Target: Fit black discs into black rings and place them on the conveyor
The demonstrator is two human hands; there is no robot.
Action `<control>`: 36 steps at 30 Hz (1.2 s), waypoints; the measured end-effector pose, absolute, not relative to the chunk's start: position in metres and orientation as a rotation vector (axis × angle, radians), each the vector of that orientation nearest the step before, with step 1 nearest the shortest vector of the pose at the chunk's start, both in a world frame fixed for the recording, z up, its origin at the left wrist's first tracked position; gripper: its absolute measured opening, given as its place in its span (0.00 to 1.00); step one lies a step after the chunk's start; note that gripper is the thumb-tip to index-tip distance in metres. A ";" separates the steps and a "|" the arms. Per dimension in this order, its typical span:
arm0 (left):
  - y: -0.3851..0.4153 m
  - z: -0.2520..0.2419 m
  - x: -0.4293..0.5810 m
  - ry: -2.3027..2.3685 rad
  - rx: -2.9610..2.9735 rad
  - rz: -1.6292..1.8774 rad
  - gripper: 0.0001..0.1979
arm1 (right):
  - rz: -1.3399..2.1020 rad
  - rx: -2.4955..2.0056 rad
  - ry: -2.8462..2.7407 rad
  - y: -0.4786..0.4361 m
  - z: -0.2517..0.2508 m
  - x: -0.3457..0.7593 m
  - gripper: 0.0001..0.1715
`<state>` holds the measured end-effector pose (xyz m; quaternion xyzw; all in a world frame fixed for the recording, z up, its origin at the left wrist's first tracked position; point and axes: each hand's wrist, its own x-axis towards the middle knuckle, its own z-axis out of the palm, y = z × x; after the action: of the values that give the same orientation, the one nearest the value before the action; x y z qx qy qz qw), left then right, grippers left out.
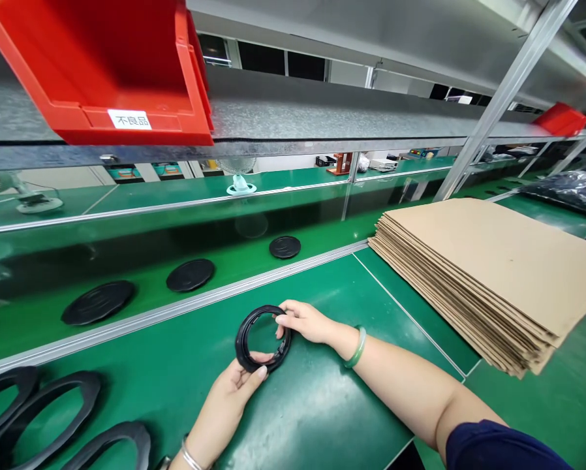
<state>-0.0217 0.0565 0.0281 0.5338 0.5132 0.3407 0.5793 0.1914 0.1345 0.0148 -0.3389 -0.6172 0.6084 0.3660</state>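
Observation:
Both my hands hold one black plastic ring (242, 346), raised a little over the green table and tilted toward me. My left hand (234, 391) grips its lower edge, thumb in front and fingers through the opening. At the upper right edge, my right hand (300, 320) pinches the rim between thumb and fingers. The ring has several concentric ridges, and small details on its inner right side are too fine to make out. Larger black rings (85, 398) lie on the table to the left of my left hand.
Black discs (190, 275) lie on the green conveyor belt (239, 267) behind a metal rail (175, 303). A stack of cardboard sheets (493, 254) stands at the right. Overhead, a shelf (332, 111) carries a red bin (131, 114) with a white label.

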 end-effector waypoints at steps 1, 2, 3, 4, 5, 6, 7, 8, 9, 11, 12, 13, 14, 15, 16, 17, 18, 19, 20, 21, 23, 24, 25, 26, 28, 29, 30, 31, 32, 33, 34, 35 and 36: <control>0.056 0.028 -0.022 1.204 1.244 0.796 0.24 | 1.582 -0.872 -1.602 0.135 0.016 0.193 0.26; 0.056 0.027 -0.022 1.203 1.242 0.798 0.23 | 1.616 -0.866 -1.617 0.135 0.018 0.196 0.26; 0.056 0.027 -0.022 1.197 1.243 0.800 0.23 | 1.670 -0.848 -1.627 0.135 0.020 0.199 0.26; 0.056 0.026 -0.022 1.188 1.247 0.804 0.22 | 1.737 -0.820 -1.633 0.135 0.022 0.202 0.27; 0.056 0.026 -0.022 1.179 1.252 0.805 0.21 | 1.807 -0.788 -1.635 0.136 0.023 0.205 0.28; 0.056 0.025 -0.022 1.173 1.256 0.803 0.21 | 1.867 -0.758 -1.634 0.136 0.025 0.207 0.30; 0.056 0.025 -0.022 1.172 1.257 0.800 0.21 | 1.906 -0.737 -1.633 0.137 0.025 0.209 0.31; 0.056 0.025 -0.022 1.175 1.256 0.797 0.21 | 1.922 -0.725 -1.633 0.137 0.026 0.211 0.32; 0.056 0.026 -0.022 1.181 1.252 0.795 0.21 | 1.924 -0.720 -1.631 0.137 0.025 0.212 0.33; 0.056 0.026 -0.022 1.193 1.244 0.797 0.22 | 1.903 -0.726 -1.619 0.136 0.025 0.211 0.33; 0.055 0.027 -0.022 1.197 1.241 0.801 0.22 | 1.885 -0.736 -1.617 0.136 0.025 0.211 0.32; 0.055 0.028 -0.022 1.197 1.239 0.800 0.22 | 1.864 -0.750 -1.617 0.135 0.025 0.210 0.32; 0.055 0.029 -0.022 1.193 1.240 0.800 0.22 | 1.841 -0.766 -1.620 0.134 0.024 0.209 0.32; 0.055 0.030 -0.022 1.188 1.243 0.799 0.21 | 1.820 -0.780 -1.623 0.133 0.024 0.208 0.33; 0.055 0.031 -0.022 1.182 1.248 0.795 0.20 | 1.802 -0.790 -1.626 0.133 0.024 0.207 0.33; 0.054 0.032 -0.022 1.179 1.253 0.794 0.20 | 1.788 -0.798 -1.630 0.133 0.023 0.207 0.34; 0.054 0.032 -0.021 1.181 1.257 0.797 0.19 | 1.779 -0.802 -1.631 0.132 0.023 0.207 0.34; 0.054 0.032 -0.020 1.189 1.261 0.807 0.19 | 1.775 -0.800 -1.630 0.132 0.022 0.206 0.34; 0.053 0.031 -0.018 1.205 1.266 0.825 0.19 | 1.779 -0.792 -1.625 0.133 0.021 0.206 0.34; 0.053 0.030 -0.016 1.224 1.276 0.846 0.18 | 1.789 -0.780 -1.618 0.133 0.021 0.206 0.35; 0.051 0.025 -0.011 1.273 1.324 0.884 0.17 | 1.808 -0.753 -1.601 0.133 0.020 0.206 0.36; 0.051 0.022 -0.008 1.296 1.364 0.887 0.16 | 1.807 -0.746 -1.600 0.133 0.019 0.206 0.36; 0.050 0.019 -0.005 1.314 1.411 0.880 0.15 | 1.792 -0.745 -1.607 0.133 0.019 0.206 0.37; 0.050 0.016 -0.003 1.327 1.457 0.867 0.13 | 1.767 -0.749 -1.618 0.133 0.019 0.205 0.36; 0.050 0.012 0.000 1.335 1.522 0.829 0.11 | 1.698 -0.772 -1.646 0.132 0.018 0.204 0.34; 0.049 0.010 0.000 1.334 1.537 0.820 0.11 | 1.657 -0.792 -1.660 0.131 0.017 0.203 0.31; 0.050 0.007 -0.001 1.332 1.546 0.819 0.12 | 1.610 -0.819 -1.667 0.131 0.017 0.201 0.28; 0.050 0.004 -0.002 1.326 1.558 0.821 0.12 | 1.558 -0.849 -1.677 0.130 0.016 0.199 0.25; 0.050 0.001 -0.004 1.310 1.577 0.823 0.12 | 1.499 -0.878 -1.698 0.129 0.015 0.196 0.22; 0.050 -0.003 -0.006 1.283 1.601 0.821 0.12 | 1.435 -0.901 -1.731 0.128 0.014 0.192 0.20; 0.051 -0.007 -0.008 1.243 1.626 0.810 0.12 | 1.367 -0.924 -1.771 0.127 0.012 0.188 0.17; 0.051 -0.011 -0.010 1.195 1.643 0.792 0.11 | 1.300 -0.952 -1.810 0.126 0.010 0.184 0.15; 0.052 -0.015 -0.012 1.147 1.644 0.772 0.12 | 1.235 -0.992 -1.843 0.124 0.008 0.180 0.13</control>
<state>-0.0125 0.0523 -0.0153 0.6729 0.4695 0.3159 0.4764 0.1795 0.1245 0.0076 -0.3828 -0.7108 0.4764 0.3482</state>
